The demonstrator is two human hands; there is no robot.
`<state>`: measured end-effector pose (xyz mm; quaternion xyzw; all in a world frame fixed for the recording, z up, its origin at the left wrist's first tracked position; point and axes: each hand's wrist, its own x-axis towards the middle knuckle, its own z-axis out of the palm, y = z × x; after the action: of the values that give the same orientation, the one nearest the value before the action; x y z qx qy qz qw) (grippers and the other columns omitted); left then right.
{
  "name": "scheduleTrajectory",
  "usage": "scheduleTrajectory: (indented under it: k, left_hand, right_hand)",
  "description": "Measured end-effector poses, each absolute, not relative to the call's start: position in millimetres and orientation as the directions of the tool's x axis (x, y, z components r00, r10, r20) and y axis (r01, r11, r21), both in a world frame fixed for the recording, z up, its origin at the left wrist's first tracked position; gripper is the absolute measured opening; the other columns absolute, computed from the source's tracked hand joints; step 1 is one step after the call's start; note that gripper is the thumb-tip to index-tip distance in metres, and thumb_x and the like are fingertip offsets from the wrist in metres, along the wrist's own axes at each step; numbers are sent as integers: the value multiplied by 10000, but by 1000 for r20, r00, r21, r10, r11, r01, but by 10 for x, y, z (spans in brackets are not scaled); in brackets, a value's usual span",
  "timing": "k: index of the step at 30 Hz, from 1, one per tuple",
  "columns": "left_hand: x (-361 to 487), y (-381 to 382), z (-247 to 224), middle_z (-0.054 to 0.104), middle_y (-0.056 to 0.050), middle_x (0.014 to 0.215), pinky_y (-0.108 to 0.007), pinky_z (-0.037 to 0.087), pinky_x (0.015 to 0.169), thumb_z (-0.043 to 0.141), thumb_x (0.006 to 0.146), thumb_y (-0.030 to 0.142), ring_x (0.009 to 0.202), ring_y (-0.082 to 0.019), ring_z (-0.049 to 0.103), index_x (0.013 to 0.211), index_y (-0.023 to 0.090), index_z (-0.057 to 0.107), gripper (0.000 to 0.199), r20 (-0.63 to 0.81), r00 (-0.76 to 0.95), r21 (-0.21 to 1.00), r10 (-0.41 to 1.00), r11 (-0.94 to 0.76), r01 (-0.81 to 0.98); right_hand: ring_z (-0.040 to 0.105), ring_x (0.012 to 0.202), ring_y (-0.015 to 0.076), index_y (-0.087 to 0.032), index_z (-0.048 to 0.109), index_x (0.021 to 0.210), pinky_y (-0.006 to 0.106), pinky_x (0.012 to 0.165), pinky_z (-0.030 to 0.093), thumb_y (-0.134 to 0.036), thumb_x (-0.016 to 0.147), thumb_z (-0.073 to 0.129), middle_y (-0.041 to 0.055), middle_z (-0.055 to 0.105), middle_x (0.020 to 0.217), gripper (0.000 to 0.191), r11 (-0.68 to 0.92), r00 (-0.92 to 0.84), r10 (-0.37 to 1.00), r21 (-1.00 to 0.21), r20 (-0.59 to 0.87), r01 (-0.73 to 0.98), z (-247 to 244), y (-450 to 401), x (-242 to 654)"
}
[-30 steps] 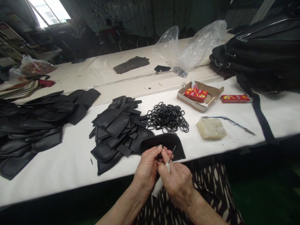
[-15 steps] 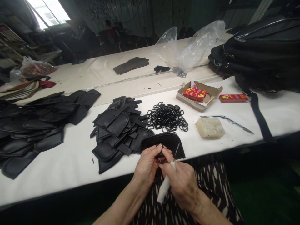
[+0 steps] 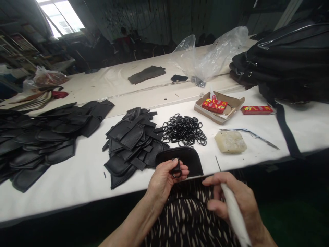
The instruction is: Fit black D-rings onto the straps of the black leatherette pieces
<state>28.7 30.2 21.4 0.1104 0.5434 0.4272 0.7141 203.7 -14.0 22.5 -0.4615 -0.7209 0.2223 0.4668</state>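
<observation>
My left hand (image 3: 164,178) pinches a short black strap (image 3: 175,166) between thumb and fingers. A black D-ring (image 3: 176,174) hangs from the strap's folded end. Behind these fingers lies a black leather flap (image 3: 189,158) with a rounded edge, at the table's front edge. To the right, my right hand (image 3: 231,195) is apart from the strap, thumb and forefinger spread. A tool with a thin metal tip and a white wrapped handle (image 3: 233,209) rests in its grip; the tip points up and away. Whether the strap joins the flap is hidden by my left hand.
Beyond the flap lies a heap of black D-rings (image 3: 183,130). Black leather pieces (image 3: 131,137) are piled left of it, with another pile (image 3: 51,137) farther left. At right are a yellowish block (image 3: 230,142), tweezers (image 3: 253,134), an open carton (image 3: 218,116) and black bags (image 3: 290,65).
My right hand has moved from the strap to the right and nearer me, carrying the white-handled tool. My left hand stays in place, still holding the strap and its ring.
</observation>
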Motion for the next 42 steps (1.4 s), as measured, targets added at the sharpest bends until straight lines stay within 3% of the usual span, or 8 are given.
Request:
scheduleTrajectory:
  k: [3,6,10,13,23,29,42]
  left_hand:
    - [328,320,224,683,-116,656,-262,543,571,558,814,151,565,-162,648,714,63,644,158,-686,51,596,726,601,-533]
    - [395,368,236,690,-111,680,-263,552,586,534,830,134,581,-157,656,730,66,647,165,-675,66,575,735,580,-578]
    - [460,461,239,693,-107,684,-249,556,567,502,840,91,570,-147,657,736,69,644,178,-675,40,588,737,570,-574]
    - [459,507,212,698,-111,694,-258,564,574,494,836,65,578,-153,664,751,72,646,173,-679,8,613,734,573,-543]
    - [422,536,241,702,-158,733,-308,580,624,535,800,44,652,-216,686,741,56,659,138,-699,15,644,715,639,-421]
    - [427,562,286,700,-167,743,-315,583,626,532,792,33,663,-226,687,724,55,662,149,-719,25,623,695,660,-419]
    - [373,543,219,702,-152,718,-334,577,673,541,776,34,671,-224,686,719,62,672,145,-705,67,619,706,659,-427]
  right_hand:
    - [496,383,109,-195,530,1045,214,389,439,-613,833,409,-6,600,613,484,360,-85,928,-812,363,458,256,-150,2285]
    - [555,514,134,-209,548,1082,218,481,475,-547,839,445,-2,589,681,429,275,-4,945,-787,327,553,301,-159,2457]
    - [499,477,115,-212,559,872,193,418,412,-426,842,487,-24,559,619,228,66,330,899,-835,288,547,411,-148,2514]
    - [457,453,108,-207,533,735,195,388,370,-414,826,516,-33,522,558,227,-27,480,834,-849,273,528,465,-108,2557]
    - [449,445,96,-201,544,668,203,449,380,-370,801,566,-56,495,507,216,-10,453,825,-793,337,609,381,134,2723]
    - [494,495,113,-198,528,653,216,493,398,-363,811,529,-42,536,539,228,-15,424,853,-799,304,601,346,284,2694]
    - [403,458,95,-199,502,660,218,442,339,-349,810,520,-59,442,519,213,-35,417,867,-800,274,599,225,395,2676]
